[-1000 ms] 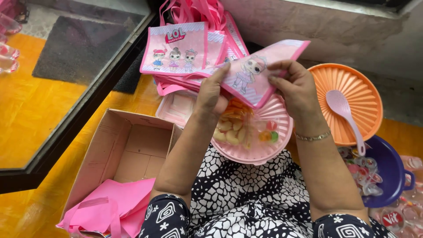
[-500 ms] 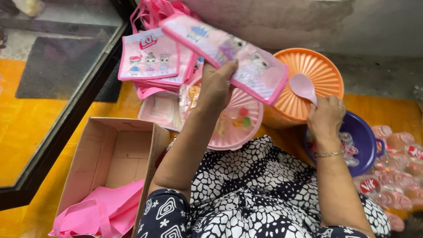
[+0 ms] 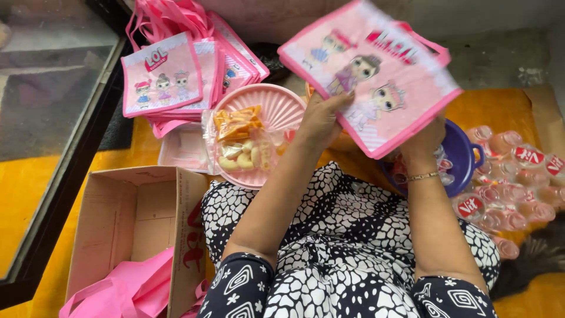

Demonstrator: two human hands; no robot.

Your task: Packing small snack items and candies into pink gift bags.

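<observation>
Two-handed grip [image 3: 321, 121] on raised pink bag [image 3: 376, 76]

Soft, even daylight fills the scene, bright with no hard shadows. The pink bag [image 3: 376, 76] held up close is smeared with motion blur, its print fuzzy. The glass tabletop [image 3: 47, 88] at left reflects dully. The patterned dress [image 3: 329, 247] is sharp; corners stretch slightly.

Pink cartoon-print bag [image 3: 376, 76] held up in the air

A flat, square fabric bag, pale pink with a darker pink border, printed with three big-eyed doll figures. It is tilted, its lower right corner dipping, and slightly blurred. The left hand [image 3: 321, 121] grips its lower left edge; the right hand [image 3: 421, 141] is largely hidden behind its lower right part.
</observation>
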